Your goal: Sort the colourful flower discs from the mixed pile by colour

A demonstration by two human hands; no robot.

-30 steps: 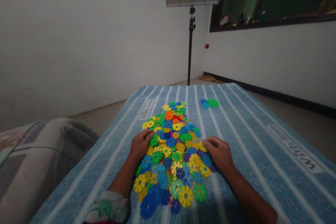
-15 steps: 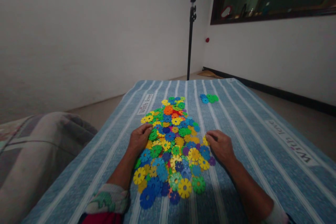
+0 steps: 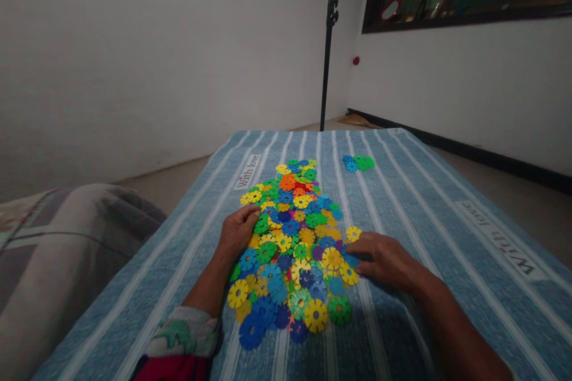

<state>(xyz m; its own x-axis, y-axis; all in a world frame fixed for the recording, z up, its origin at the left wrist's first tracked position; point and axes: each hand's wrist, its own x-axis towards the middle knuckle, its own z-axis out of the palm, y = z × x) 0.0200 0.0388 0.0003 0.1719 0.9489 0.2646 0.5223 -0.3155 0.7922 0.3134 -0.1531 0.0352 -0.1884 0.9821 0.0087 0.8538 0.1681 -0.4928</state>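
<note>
A spread-out pile of interlocking flower discs (image 3: 300,250), in yellow, blue, green, orange and purple, covers the middle of the cloth. My left hand (image 3: 239,229) rests at the pile's left edge beside a green disc (image 3: 261,224). Its fingers are curled together, and their tips hide whatever is between them. At the right edge, my right hand (image 3: 384,259) reaches in with thumb and fingers apart around a blue disc (image 3: 352,260), which lies flat and is partly covered. Just above those fingers lies a yellow disc (image 3: 353,233).
Beyond the pile, to the right, sits a small group of blue and green discs (image 3: 358,162). Everything lies on a blue striped cloth (image 3: 424,220). A draped grey fabric (image 3: 80,250) is at left. A lamp stand (image 3: 328,59) rises behind the far edge.
My right hand has moved from the yellow disc toward me, to the blue disc, and its fingers have spread. My left hand stays in place. The view has tipped slightly down.
</note>
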